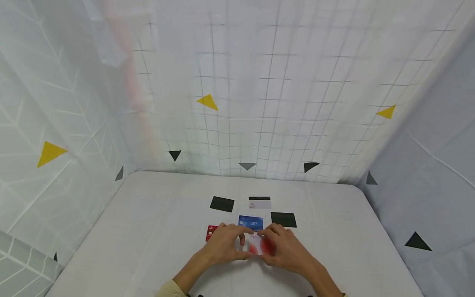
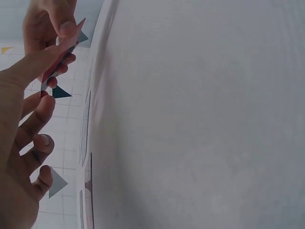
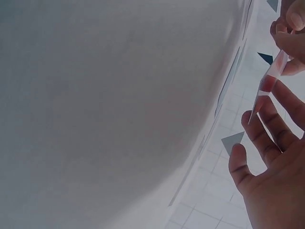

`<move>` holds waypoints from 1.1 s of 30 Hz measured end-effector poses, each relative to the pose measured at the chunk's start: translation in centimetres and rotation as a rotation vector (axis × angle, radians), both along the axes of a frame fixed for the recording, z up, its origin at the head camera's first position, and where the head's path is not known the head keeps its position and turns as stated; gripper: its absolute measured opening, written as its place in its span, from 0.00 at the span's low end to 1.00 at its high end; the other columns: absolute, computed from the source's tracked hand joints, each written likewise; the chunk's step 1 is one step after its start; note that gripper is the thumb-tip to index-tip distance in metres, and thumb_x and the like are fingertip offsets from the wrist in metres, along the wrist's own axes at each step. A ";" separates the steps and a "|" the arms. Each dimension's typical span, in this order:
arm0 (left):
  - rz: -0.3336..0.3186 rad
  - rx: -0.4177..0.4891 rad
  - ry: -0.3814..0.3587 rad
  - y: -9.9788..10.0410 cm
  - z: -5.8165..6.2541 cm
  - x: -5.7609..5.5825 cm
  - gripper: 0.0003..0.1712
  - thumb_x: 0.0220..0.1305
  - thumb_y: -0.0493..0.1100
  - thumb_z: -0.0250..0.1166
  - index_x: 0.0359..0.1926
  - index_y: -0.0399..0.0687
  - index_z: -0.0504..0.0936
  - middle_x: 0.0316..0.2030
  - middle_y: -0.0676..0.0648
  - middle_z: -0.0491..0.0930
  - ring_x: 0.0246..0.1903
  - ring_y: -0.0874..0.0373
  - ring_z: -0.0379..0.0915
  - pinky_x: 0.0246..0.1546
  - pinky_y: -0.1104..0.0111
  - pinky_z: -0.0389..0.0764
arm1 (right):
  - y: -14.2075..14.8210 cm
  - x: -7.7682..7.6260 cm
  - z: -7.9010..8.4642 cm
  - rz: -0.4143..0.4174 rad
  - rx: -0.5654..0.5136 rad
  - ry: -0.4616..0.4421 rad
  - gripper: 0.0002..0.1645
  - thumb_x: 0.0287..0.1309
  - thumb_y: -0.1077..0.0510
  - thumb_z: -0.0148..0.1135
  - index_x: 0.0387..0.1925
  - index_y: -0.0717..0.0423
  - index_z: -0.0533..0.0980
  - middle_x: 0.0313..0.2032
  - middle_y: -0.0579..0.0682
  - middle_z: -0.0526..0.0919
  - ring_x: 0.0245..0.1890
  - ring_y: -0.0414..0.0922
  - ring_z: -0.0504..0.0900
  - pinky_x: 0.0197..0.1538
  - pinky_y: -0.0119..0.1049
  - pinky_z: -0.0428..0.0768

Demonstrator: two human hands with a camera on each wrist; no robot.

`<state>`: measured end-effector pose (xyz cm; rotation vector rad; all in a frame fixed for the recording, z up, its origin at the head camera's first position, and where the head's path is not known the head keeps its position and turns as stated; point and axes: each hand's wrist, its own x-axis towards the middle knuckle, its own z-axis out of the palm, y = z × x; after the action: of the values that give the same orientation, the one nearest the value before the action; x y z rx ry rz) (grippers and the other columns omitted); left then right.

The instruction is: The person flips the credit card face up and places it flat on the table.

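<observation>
Grasping a pink card [image 1: 257, 243] with left hand [image 1: 224, 244] and right hand [image 1: 287, 250] at once, pinching it from both sides between thumbs and fingers. Setting both thumbs along the near edge and both index fingers along the far edge, holding the two index fingertips near each other. Holding the card between the hands and clear of the table [image 1: 156, 239], slanting it against the tabletop in both wrist views. Curling the left hand's outer fingers loosely, free of the card; spreading the right hand's fingers behind the card, without being able to tell exactly which ones are pressing on it. Having a blue card [image 1: 250, 222] marked VIP lying flat just beyond the grip. Covering part of a red card [image 1: 210, 232], lying left of the grip, with the left hand in the head view. Seeing one black card [image 1: 222, 204] farther beyond the grip and to its left, a second black card [image 1: 283, 219] beyond and to its right, near the right hand, and a white card [image 1: 259, 203] with a dark stripe well past the blue one. Facing, far behind the grip, a white wall [image 1: 245, 82] bearing grid lines and yellow triangles [image 1: 208, 102]. Wearing a pale sleeve [image 1: 170, 289] on the near side of the grip, below the left wrist.
</observation>
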<state>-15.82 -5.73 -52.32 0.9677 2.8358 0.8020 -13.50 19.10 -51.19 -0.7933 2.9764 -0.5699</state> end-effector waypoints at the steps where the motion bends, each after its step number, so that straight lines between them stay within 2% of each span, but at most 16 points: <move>1: 0.003 -0.009 0.004 0.0 0.0 0.0 0.34 0.51 0.69 0.73 0.59 0.68 0.79 0.27 0.67 0.75 0.39 0.66 0.73 0.50 0.57 0.71 | 0.1 0.0 -0.1 0.003 0.002 0.015 0.35 0.48 0.38 0.75 0.59 0.37 0.76 0.48 0.37 0.75 0.49 0.38 0.72 0.55 0.51 0.75; 6: 0.014 -0.081 0.020 0.1 -0.2 -0.1 0.33 0.51 0.69 0.73 0.57 0.67 0.81 0.25 0.67 0.73 0.38 0.67 0.70 0.50 0.56 0.71 | 0.7 0.0 -0.5 0.003 -0.007 0.041 0.33 0.45 0.41 0.78 0.54 0.41 0.78 0.46 0.37 0.75 0.48 0.37 0.73 0.52 0.49 0.74; 13: 0.007 -0.174 0.022 0.5 -0.6 -0.2 0.32 0.50 0.71 0.73 0.55 0.67 0.83 0.28 0.67 0.73 0.38 0.64 0.68 0.46 0.59 0.74 | 1.1 0.0 -0.5 -0.012 0.010 -0.052 0.31 0.43 0.42 0.79 0.51 0.43 0.79 0.47 0.39 0.76 0.50 0.42 0.74 0.53 0.52 0.74; 19: 0.015 -0.211 0.032 0.8 -0.7 -0.2 0.33 0.48 0.70 0.74 0.54 0.67 0.84 0.28 0.66 0.73 0.39 0.63 0.68 0.49 0.56 0.75 | 1.5 -0.2 -0.7 -0.015 0.041 -0.105 0.29 0.44 0.41 0.78 0.49 0.44 0.79 0.45 0.39 0.76 0.50 0.42 0.74 0.53 0.52 0.74; 24: 0.014 -0.233 0.015 0.9 -0.7 0.0 0.33 0.47 0.71 0.74 0.53 0.67 0.85 0.28 0.66 0.74 0.38 0.64 0.68 0.50 0.56 0.76 | 1.7 -0.5 -1.0 -0.041 0.060 -0.163 0.27 0.44 0.38 0.78 0.46 0.40 0.81 0.45 0.38 0.77 0.52 0.44 0.75 0.56 0.54 0.74; 28: 0.018 -0.244 -0.002 0.9 -0.7 0.1 0.33 0.46 0.70 0.75 0.53 0.67 0.85 0.27 0.65 0.74 0.37 0.64 0.68 0.48 0.58 0.76 | 1.7 -0.6 -1.0 -0.046 0.065 -0.183 0.27 0.44 0.38 0.78 0.46 0.39 0.81 0.46 0.39 0.78 0.52 0.45 0.76 0.56 0.56 0.74; 33: 0.020 -0.259 0.001 1.0 -0.7 0.2 0.33 0.46 0.70 0.75 0.54 0.68 0.85 0.27 0.65 0.73 0.37 0.64 0.68 0.52 0.55 0.76 | 1.5 -0.6 -0.8 -0.049 0.066 -0.197 0.28 0.42 0.39 0.80 0.45 0.41 0.82 0.45 0.40 0.78 0.51 0.45 0.76 0.56 0.56 0.74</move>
<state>-15.64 -4.71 -52.97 0.9024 2.8596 0.4197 -14.10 20.61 -51.99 -0.6221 2.8239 -0.5160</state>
